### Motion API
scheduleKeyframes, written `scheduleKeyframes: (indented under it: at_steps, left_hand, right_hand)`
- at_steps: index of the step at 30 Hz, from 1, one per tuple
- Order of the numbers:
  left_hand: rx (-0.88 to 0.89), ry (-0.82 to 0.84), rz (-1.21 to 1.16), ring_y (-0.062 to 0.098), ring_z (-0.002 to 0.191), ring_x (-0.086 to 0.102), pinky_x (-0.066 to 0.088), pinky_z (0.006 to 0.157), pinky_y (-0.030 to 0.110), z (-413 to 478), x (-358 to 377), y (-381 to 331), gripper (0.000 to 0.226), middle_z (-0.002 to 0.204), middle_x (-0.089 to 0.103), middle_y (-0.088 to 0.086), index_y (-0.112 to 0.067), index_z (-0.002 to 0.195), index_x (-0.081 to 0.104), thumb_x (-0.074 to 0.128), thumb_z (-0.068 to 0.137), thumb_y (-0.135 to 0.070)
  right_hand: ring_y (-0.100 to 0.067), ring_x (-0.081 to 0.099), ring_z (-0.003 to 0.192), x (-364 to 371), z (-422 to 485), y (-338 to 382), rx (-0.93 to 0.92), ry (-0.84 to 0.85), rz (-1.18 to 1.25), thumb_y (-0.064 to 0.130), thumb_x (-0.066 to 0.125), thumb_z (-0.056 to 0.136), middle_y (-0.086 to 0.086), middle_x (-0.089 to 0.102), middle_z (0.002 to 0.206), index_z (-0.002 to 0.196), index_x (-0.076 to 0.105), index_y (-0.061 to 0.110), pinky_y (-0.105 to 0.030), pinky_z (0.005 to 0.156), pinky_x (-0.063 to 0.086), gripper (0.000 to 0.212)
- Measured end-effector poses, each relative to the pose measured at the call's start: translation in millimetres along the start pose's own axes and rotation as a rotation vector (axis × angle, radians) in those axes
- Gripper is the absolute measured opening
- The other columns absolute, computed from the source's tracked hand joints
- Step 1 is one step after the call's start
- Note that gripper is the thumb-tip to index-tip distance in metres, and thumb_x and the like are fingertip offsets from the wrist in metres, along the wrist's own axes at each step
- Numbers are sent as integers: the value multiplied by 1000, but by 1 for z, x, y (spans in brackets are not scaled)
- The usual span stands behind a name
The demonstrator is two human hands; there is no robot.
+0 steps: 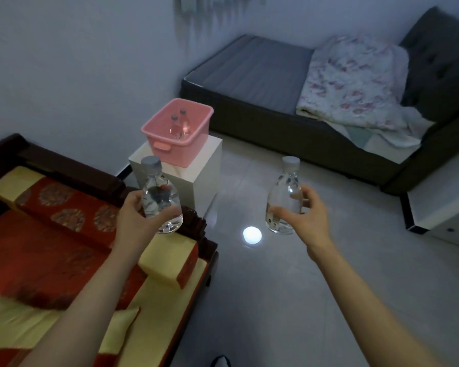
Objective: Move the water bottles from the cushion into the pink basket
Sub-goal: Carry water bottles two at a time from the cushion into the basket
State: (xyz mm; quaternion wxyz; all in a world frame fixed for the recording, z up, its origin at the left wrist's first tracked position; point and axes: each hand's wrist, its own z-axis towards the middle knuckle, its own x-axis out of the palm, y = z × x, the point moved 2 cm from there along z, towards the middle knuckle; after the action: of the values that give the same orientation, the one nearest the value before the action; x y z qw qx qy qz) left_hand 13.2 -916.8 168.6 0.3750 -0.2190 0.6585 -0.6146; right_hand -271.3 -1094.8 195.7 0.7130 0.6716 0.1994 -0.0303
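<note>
Pink basket point(187, 152) sits on a white box point(196, 181). 2 bottles point(175, 127) stand upright inside it w/ grey caps up, side by side; can't tell if they touch.

L hand point(137, 213) grips the left bottle point(158, 193), a clear capped one, held upright. Fingers & thumb curl round its lower body. It's below the basket in frame & a bit left, nearer the camera, not touching basket or box.

R hand point(301, 215) grips the right bottle point(285, 197), also clear & capped, approx upright. Thumb is across the front & fingers wrap round the far side. It's below & well right of the basket, over the floor point(302, 287).

Both held bottles are outside the basket.

Red & yellow cushion point(59, 247) lies below-left of the basket on a dark wood bench point(72, 165). Bed point(249, 75) w/ a floral blanket point(355, 83) is right of & beyond the basket. A bright round light spot point(252, 235) shows on the floor below-right of the basket, between the 2 held bottles.
</note>
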Motion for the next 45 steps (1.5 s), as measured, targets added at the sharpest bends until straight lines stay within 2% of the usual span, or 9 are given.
scheduleKeyframes:
  at_steps: [2, 12, 18, 26, 31, 33, 38, 41, 45]
  left_hand:
    - [-22, 4, -2, 12, 90, 67, 53, 72, 28, 34, 24, -2, 68, 103, 68, -1, -18, 108, 54, 89, 51, -35]
    - [-50, -68, 6, 14, 90, 69, 56, 82, 38, 172, 111, -12, 67, 100, 70, -2, -27, 103, 57, 91, 47, -40]
    - [-133, -224, 4, 0, 81, 67, 56, 74, 28, 257, 164, -7, 66, 94, 69, -9, -38, 93, 53, 86, 37, -52]
    - [-207, -368, 15, 7, 90, 69, 57, 84, 42, 335, 191, 7, 66, 101, 70, -9, -44, 94, 52, 89, 39, -51]
    - [-252, -421, 32, 7, 93, 68, 57, 85, 40, 395, 194, 17, 81, 107, 67, -10, -40, 106, 51, 88, 36, -59]
    - [-255, -430, 14, 9, 96, 67, 55, 87, 39, 425, 195, 25, 88, 111, 66, -10, -40, 115, 49, 89, 38, -55]
    - [-287, -478, -13, 12, 92, 69, 55, 86, 44, 507, 195, 53, 69, 103, 70, -8, -35, 109, 57, 89, 48, -36]
    - [-303, -514, -8, 12, 90, 67, 55, 81, 37, 549, 199, 69, 69, 103, 68, -8, -33, 111, 53, 87, 52, -33]
    - [-338, -537, -26, 3, 88, 65, 50, 72, 20, 584, 210, 90, 70, 104, 64, -10, -29, 113, 48, 90, 57, -25]
  right_hand:
    - [-9, 54, 98, 1, 42, 0, 24, 15, -4, 25, 87, 61, 5, 55, 118, 128, 50, 24, -16, 67, 44, 76]
    - [-14, 54, 104, 20, 220, 3, 6, 127, 4, 20, 88, 60, 8, 56, 114, 117, 51, 29, -29, 78, 48, 68]
    - [-20, 57, 104, 44, 356, 0, 1, 298, -14, 22, 89, 59, 2, 56, 117, 121, 51, 27, -36, 83, 51, 73]
    - [-11, 56, 100, 106, 494, 15, -76, 460, 9, 27, 88, 56, 15, 56, 108, 112, 50, 35, -24, 70, 46, 68]
    - [-13, 59, 98, 170, 563, 23, -84, 566, 19, 29, 87, 55, 11, 58, 109, 108, 50, 39, -23, 68, 48, 65]
    - [-14, 59, 98, 200, 590, 29, -92, 610, 16, 28, 86, 56, 11, 58, 108, 106, 49, 40, -24, 69, 48, 64]
    - [-11, 59, 98, 281, 652, 38, -127, 691, -20, 22, 87, 59, 14, 57, 106, 100, 48, 45, -20, 70, 47, 61]
    - [-9, 61, 100, 326, 687, 43, -122, 759, -59, 20, 88, 59, 13, 58, 110, 109, 50, 38, -23, 74, 52, 65]
    - [5, 60, 90, 375, 711, 28, -99, 806, -89, 14, 86, 59, 20, 58, 100, 106, 50, 34, -17, 61, 52, 63]
